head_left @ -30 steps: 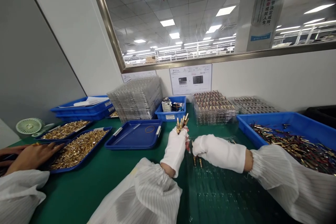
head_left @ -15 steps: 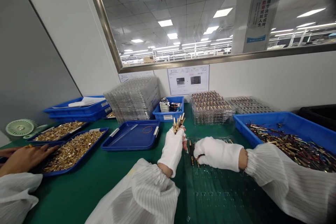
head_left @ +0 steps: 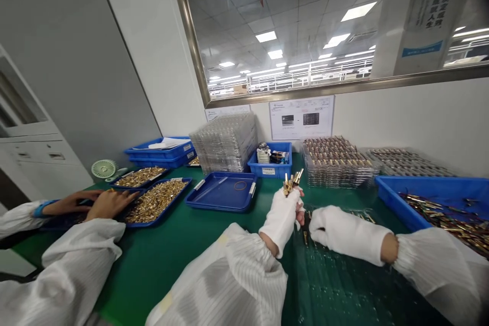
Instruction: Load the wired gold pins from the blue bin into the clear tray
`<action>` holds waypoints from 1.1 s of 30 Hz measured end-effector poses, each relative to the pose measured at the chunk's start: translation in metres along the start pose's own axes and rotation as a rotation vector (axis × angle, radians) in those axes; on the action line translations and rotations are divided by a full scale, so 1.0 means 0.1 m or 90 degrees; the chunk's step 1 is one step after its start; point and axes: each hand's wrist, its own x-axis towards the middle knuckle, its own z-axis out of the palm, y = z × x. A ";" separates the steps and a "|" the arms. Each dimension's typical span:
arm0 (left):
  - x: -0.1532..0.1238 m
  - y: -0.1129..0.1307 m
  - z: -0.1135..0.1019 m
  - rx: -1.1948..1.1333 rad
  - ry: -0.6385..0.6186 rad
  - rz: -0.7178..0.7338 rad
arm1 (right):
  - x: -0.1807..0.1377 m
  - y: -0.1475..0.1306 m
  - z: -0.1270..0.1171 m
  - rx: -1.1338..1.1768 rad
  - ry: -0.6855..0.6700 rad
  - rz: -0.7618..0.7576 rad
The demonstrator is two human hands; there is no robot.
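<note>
My left hand (head_left: 283, 214), in a white glove with bare fingertips, is closed around a bundle of gold-coloured metal pieces (head_left: 292, 182) that stick up above the fist. My gloved right hand (head_left: 336, 229) is low over a clear plastic tray (head_left: 340, 290), its fingers pinched downward. What sits between those fingertips is hidden. Beside them, gold pieces (head_left: 305, 237) lie in the tray's slots near its far left corner. More pieces (head_left: 367, 216) show along the tray's far edge, behind my right hand.
At right stands a blue bin (head_left: 401, 209) of wired metal pieces. Behind are filled clear trays (head_left: 340, 163), a small blue box (head_left: 269, 168) and a tall stack of clear trays (head_left: 229, 142). A co-worker's hands (head_left: 110, 205) are at the left by a tray of gold parts (head_left: 156, 204).
The camera view has turned left, so everything sits further right and more of the co-worker shows. My left hand still grips the bundle; my right hand stays over the tray's far left part.
</note>
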 end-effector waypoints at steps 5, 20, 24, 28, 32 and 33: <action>-0.04 -0.02 0.01 -0.037 -0.071 -0.039 | 0.13 0.09 -0.17 0.492 0.214 0.150; 0.02 -0.20 0.02 0.082 -0.084 -0.093 | 0.16 0.03 -0.15 0.737 0.249 0.133; 0.09 -0.27 -0.02 0.147 -0.062 -0.055 | 0.23 0.06 -0.12 0.722 0.311 0.131; 0.12 -0.32 -0.04 0.145 -0.091 -0.062 | 0.22 0.05 -0.13 0.717 0.314 0.120; 0.12 -0.32 -0.03 0.157 -0.075 -0.068 | 0.20 0.03 -0.15 0.699 0.303 0.121; 0.12 -0.32 -0.03 0.161 -0.065 -0.067 | 0.20 0.02 -0.16 0.694 0.305 0.120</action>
